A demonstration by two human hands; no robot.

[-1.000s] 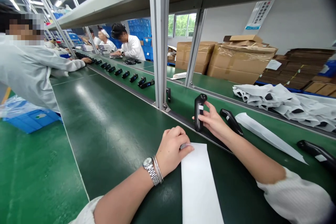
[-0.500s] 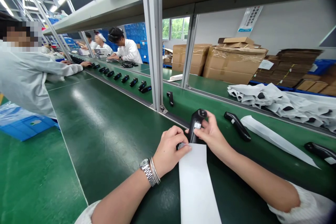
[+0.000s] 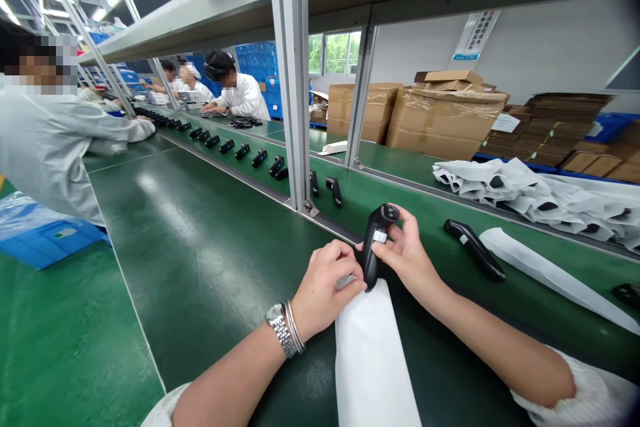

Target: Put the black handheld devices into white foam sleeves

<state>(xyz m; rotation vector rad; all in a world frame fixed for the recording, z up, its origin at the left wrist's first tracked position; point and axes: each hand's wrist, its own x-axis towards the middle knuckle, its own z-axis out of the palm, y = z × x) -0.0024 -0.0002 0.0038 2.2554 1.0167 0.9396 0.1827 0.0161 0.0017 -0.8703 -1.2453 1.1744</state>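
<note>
My right hand grips a black handheld device with a small white label, its lower end entering the mouth of a long white foam bag lying on the green belt. My left hand, with a watch and bangles on the wrist, pinches the bag's top edge beside the device. The bag's mouth bulges open around the device's tip.
Another black device and an empty white bag lie to the right, with a pile of bagged devices behind. A row of devices runs along the conveyor past a metal post. A person in white leans in at left. Cardboard boxes stand beyond.
My right hand brought the device from upright near the rail down to the bag's mouth, and its tip has gone in. The bag has puffed open. Devices on the belt have drifted right.
</note>
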